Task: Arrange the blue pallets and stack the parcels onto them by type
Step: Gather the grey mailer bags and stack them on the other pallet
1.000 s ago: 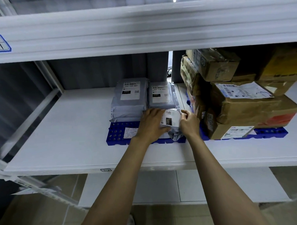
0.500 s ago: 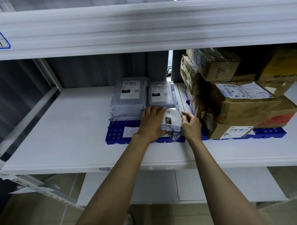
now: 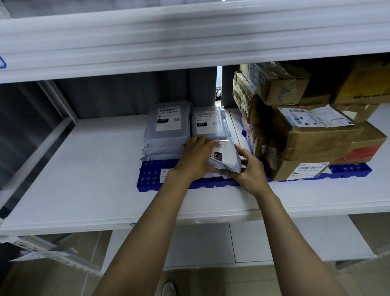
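A small grey poly-bag parcel (image 3: 227, 157) with a "231" label sits at the front right of a blue pallet (image 3: 150, 176) on the white shelf. My left hand (image 3: 194, 156) grips its left side and my right hand (image 3: 250, 170) cups its right side. Behind it on the same pallet lie two stacks of grey bag parcels (image 3: 168, 126), labels up. A second blue pallet (image 3: 349, 170) to the right carries several brown cardboard boxes (image 3: 319, 140) piled high.
The white shelf (image 3: 87, 179) has bare surface left of the pallets. An upper shelf beam (image 3: 194, 40) hangs low overhead. A lower white shelf (image 3: 207, 244) and tiled floor lie beneath. A metal upright (image 3: 33, 154) slants at the left.
Both hands have turned the small grey parcel so its label faces up and left, and shifted it slightly back against the rear stack. The stacks and boxes stay put.
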Available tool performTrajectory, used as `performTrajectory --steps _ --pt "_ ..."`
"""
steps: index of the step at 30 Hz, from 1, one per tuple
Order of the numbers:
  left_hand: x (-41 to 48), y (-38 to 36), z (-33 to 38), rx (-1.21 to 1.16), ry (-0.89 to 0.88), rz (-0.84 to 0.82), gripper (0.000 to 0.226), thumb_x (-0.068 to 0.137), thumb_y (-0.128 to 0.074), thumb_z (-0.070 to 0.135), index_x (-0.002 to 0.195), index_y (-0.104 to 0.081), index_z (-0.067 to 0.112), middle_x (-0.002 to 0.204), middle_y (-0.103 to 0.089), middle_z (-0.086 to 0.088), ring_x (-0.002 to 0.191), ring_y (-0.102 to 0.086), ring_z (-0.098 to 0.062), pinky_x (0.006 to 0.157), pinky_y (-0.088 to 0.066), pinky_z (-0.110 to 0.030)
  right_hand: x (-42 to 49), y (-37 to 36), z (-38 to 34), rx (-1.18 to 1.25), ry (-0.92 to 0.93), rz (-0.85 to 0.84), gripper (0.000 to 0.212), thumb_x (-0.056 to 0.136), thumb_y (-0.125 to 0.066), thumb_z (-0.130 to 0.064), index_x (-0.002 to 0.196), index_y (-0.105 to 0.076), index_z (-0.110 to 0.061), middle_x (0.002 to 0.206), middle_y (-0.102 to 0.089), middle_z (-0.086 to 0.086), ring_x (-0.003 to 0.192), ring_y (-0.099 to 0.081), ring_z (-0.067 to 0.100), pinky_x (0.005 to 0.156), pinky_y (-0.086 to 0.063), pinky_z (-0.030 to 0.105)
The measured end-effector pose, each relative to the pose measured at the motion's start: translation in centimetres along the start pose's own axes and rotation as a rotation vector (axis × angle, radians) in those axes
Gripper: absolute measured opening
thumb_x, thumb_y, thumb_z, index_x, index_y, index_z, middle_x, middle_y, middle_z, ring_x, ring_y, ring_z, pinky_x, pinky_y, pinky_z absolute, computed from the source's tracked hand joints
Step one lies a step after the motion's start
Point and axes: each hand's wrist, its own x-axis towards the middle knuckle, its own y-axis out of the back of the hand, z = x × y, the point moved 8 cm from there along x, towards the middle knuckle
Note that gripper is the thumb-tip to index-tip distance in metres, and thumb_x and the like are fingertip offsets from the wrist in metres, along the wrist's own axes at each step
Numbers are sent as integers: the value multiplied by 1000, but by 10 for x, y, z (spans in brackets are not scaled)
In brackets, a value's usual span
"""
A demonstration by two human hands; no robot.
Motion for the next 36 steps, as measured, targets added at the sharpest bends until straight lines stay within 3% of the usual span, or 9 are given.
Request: performTrajectory --steps 5,10,13,19,26,29,31,36 --pt "-7 0 -4 -54 -34 54 84 74 -79 43 144 -39 18 131 -47 -7 122 -34 -25 100 -30 -32 4 -5 9 -64 -48 -101 89 71 -84 -9 146 -38 -20 139 -52 3 123 -52 21 93 -55 39" --pt "-12 3 -2 -135 -56 121 84 73 -80 39 143 -41 16 128 -49 -8 121 -35 -26 101 -35 -36 10 -8 8 -1 -65 -141 87 69 -83 -5 144 -39 -14 134 -55 2 121 -52 17 96 -52 30" --pt "-14 5 3 -152 -67 138 85 74 -80 35 145 -39 15 130 -46 -9 123 -33 -25 102 -33 -34 11 -7 15 87 -99 -133 78 68 -84 -6 137 -47 -8 129 -60 7 119 -57 22 96 -52 35" --pt "-13 5 11 -83 -54 137 88 75 -80 31 147 -32 17 134 -41 -9 127 -31 -25 104 -31 -35 3 -4 26 157 -227 15 57 74 -76 3 128 -59 -8 114 -67 7 106 -64 22 88 -56 37" --pt "-15 -1 6 -134 -38 227 80 76 -79 34 143 -40 15 131 -44 -12 124 -36 -27 105 -32 -37 -5 5 37 126 -345 147 23 81 -74 -10 101 -69 2 88 -72 13 80 -71 23 73 -59 32" --pt "-11 3 6 -154 -57 248 79 75 -80 31 143 -42 13 136 -44 -13 127 -35 -29 106 -31 -37 -7 6 37 70 -395 172 22 87 -70 -21 89 -69 1 75 -70 12 63 -68 19 60 -56 28" --pt "-8 5 7 -153 -66 237 80 76 -80 30 144 -41 13 139 -43 -13 129 -35 -29 107 -30 -38 -9 8 35 -9 -412 182 25 90 -66 -25 78 -68 -3 70 -67 11 62 -62 20 57 -49 26" --pt "-4 5 6 -167 -67 201 77 79 -77 29 145 -40 14 142 -41 -12 132 -33 -28 110 -27 -37 -14 2 33 68 -478 106 26 95 -55 -9 71 -64 -8 63 -63 6 52 -55 13 47 -43 18"
